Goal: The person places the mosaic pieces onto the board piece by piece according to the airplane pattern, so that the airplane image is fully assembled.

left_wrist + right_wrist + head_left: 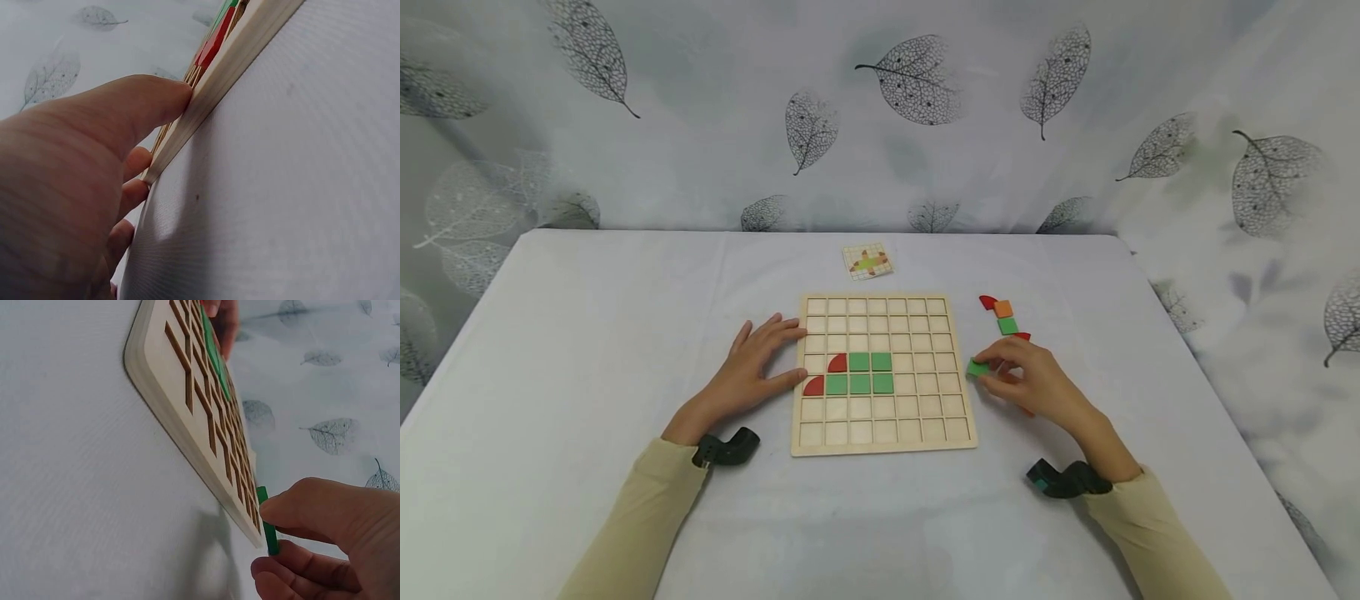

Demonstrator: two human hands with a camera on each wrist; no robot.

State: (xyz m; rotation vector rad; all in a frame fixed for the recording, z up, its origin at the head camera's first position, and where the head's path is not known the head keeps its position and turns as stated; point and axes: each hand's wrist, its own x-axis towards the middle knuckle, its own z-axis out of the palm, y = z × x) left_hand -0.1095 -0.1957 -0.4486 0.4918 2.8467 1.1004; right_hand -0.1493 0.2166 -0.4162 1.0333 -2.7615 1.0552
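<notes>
A wooden grid board (883,421) lies on the table, holding two rows of green squares (859,384) with a red quarter-circle (814,386) at the left end of each row. My left hand (752,371) rests at the board's left edge; in the left wrist view the thumb of that hand (94,150) touches the wooden rim (215,90). Just off the board's right edge, my right hand (1037,379) pinches a green square (977,368). The right wrist view shows this green piece (269,525) upright between thumb and fingers of the right hand (331,531).
Beyond the board lies a small pattern card (868,262). Right of the board, a red piece (987,302), an orange square (1003,309) and a green square (1007,326) lie in a line, with another red piece (1022,336) beside my right hand. A leaf-patterned cloth hangs behind the table.
</notes>
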